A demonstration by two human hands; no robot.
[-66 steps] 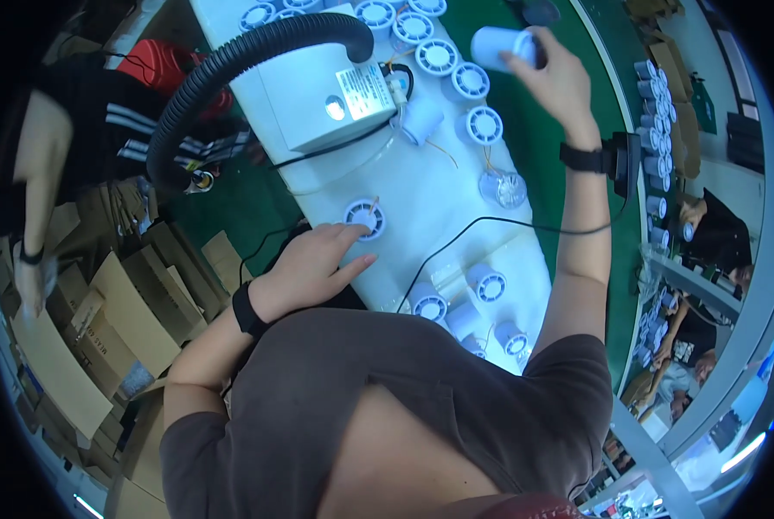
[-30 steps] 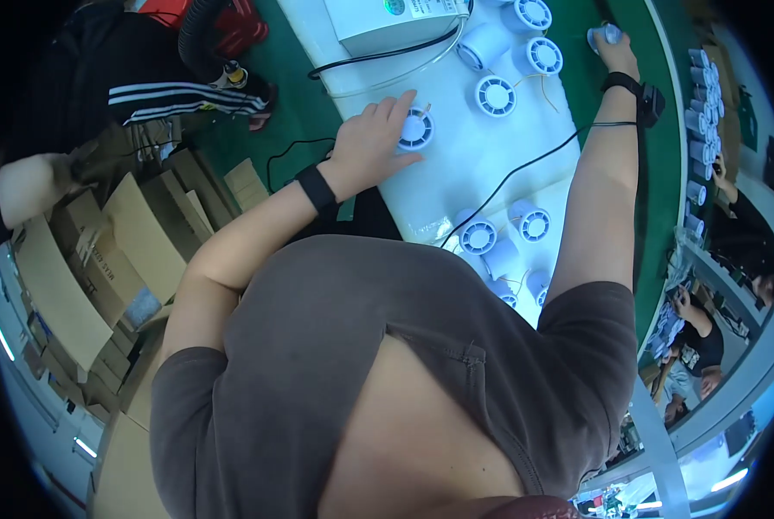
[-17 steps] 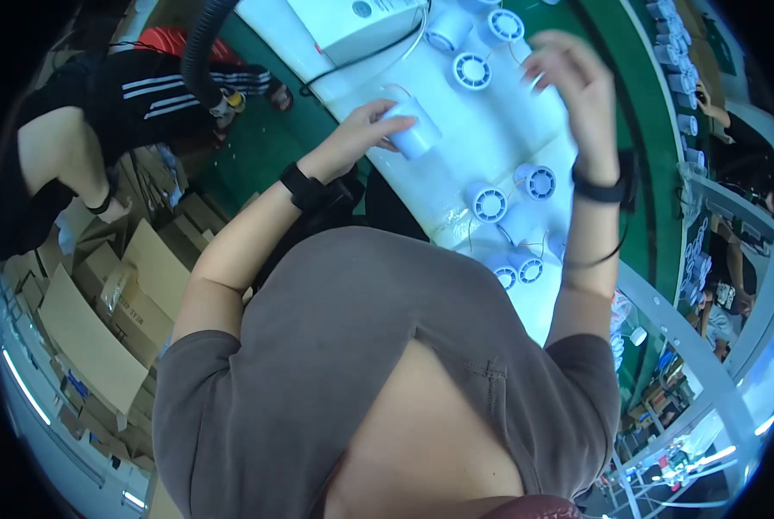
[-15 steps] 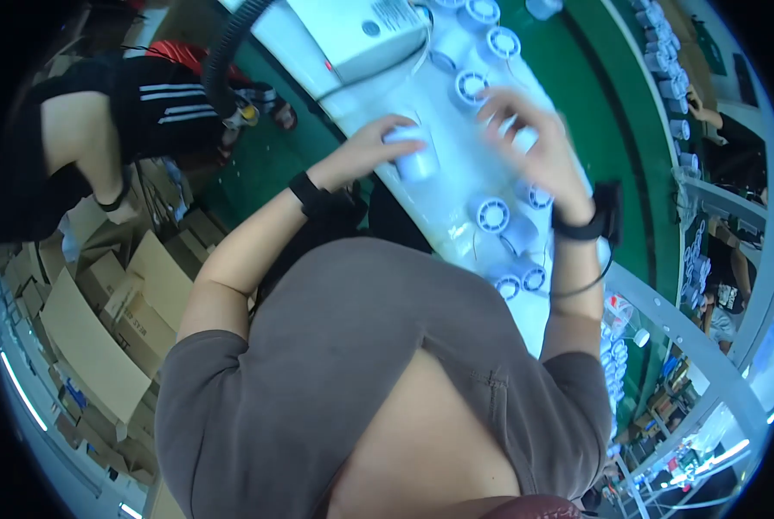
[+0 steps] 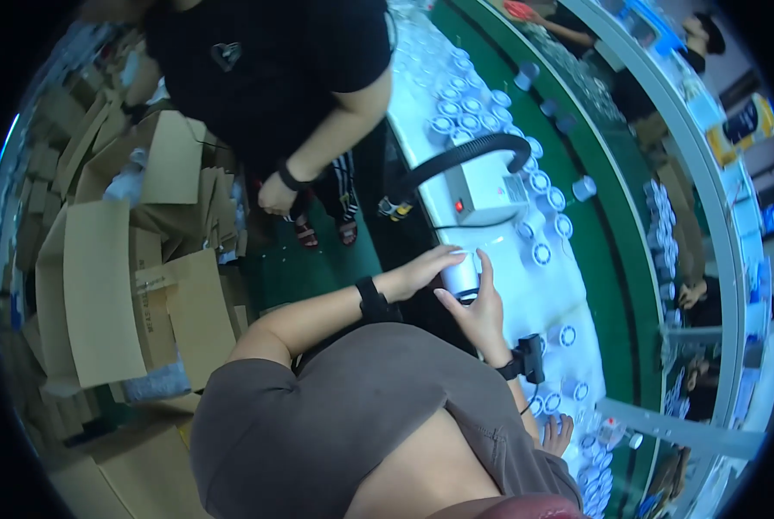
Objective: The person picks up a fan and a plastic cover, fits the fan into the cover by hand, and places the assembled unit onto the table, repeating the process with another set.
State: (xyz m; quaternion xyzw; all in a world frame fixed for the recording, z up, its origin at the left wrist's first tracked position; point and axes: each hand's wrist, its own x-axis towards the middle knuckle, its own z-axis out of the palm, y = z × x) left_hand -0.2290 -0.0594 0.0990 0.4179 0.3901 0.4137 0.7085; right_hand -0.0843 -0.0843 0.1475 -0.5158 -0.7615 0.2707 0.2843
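Observation:
A white plastic cylinder (image 5: 460,278) is held between my two hands over the near edge of the white table. My left hand (image 5: 420,272) reaches in from the left, its fingers over the cylinder's upper end. On the other side, my right hand (image 5: 480,313) grips it, with the thumb near the dark-rimmed lower end and a finger along the side. Just beyond stands a white box-shaped machine (image 5: 486,192) with a red switch and a black corrugated hose (image 5: 465,156). White round parts with slotted ends (image 5: 541,254) stand on the table to the right of my hands.
Many similar parts (image 5: 471,106) crowd the table's far end. A green conveyor belt (image 5: 577,199) runs alongside, carrying a few parts. A co-worker in black (image 5: 274,69) stands at the far left near open cardboard boxes (image 5: 97,294). Another person's hand (image 5: 558,435) rests low on the right.
My view has turned, bringing the machine nearer my hands. My right hand has come from the parts at the right to the cylinder. The co-worker now stands beside the table.

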